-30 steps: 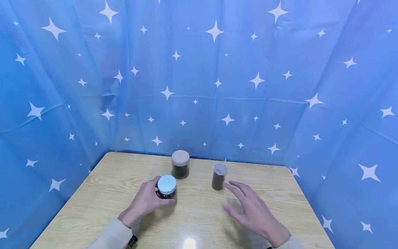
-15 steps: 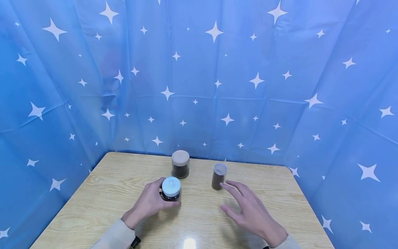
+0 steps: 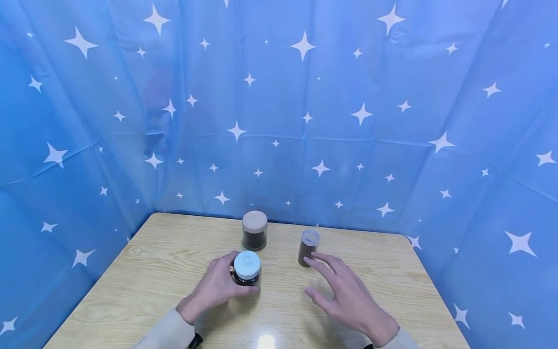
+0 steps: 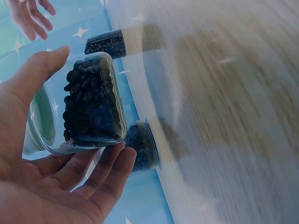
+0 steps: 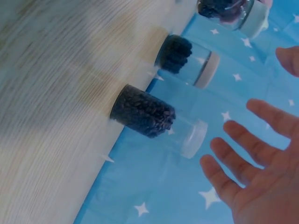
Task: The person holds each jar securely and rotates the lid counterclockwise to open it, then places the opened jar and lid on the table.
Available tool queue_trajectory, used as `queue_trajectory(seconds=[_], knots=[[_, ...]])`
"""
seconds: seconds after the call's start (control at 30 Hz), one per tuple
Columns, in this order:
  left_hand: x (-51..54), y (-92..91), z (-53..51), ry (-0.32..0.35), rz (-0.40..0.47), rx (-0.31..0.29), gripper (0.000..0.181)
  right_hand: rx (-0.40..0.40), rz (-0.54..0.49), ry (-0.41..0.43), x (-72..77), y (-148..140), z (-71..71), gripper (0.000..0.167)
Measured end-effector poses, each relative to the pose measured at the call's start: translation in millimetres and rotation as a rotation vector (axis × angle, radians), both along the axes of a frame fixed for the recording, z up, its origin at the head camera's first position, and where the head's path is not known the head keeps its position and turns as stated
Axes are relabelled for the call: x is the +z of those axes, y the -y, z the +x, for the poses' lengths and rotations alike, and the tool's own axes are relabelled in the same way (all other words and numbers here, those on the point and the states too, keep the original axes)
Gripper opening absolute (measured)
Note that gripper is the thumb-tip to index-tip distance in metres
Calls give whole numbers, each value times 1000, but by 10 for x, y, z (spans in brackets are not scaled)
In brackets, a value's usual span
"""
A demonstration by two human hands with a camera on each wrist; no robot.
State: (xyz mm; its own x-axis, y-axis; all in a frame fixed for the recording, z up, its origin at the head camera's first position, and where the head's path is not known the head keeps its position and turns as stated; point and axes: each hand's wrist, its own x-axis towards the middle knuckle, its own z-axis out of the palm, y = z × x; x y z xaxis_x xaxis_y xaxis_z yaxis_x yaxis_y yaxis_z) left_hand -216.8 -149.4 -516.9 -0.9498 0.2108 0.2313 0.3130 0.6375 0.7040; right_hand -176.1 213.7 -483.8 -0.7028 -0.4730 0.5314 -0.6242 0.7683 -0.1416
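Observation:
My left hand [image 3: 220,283] grips a clear jar of dark beans with a light-blue lid [image 3: 247,264]. In the left wrist view the jar [image 4: 91,102] sits between thumb and fingers, raised off the table. My right hand [image 3: 350,298] hovers with spread fingers near a narrow clear jar [image 3: 307,251] of dark bits; in the right wrist view a gap separates the fingers from that jar [image 5: 142,112]. A wider jar with a pale lid [image 3: 255,230], partly filled with something dark, stands behind the held one.
The light wooden table [image 3: 161,261] has its back edge against a blue curtain [image 3: 279,97] with white stars, which also runs along both sides. The narrow jar and the pale-lidded jar stand upright near that back edge.
My left hand has carried the held jar to the right and slightly toward the front. My right hand has shifted a little to the left. The two standing jars have stayed put.

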Motion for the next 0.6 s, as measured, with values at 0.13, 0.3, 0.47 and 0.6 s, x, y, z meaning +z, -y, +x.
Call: queue_trajectory(seconds=[0.13, 0.3, 0.47, 0.6], knots=[[0, -48, 11, -1, 3, -15, 77, 12, -8, 6, 21, 42, -5, 70], [6, -121, 30, 6, 0, -38, 78, 29, -17, 6, 34, 83, -13, 71], [7, -173, 32, 2, -2, -49, 82, 40, -21, -3, 43, 105, -14, 69], [5, -205, 44, -7, 5, -55, 80, 46, -16, 0, 54, 127, -13, 65]])
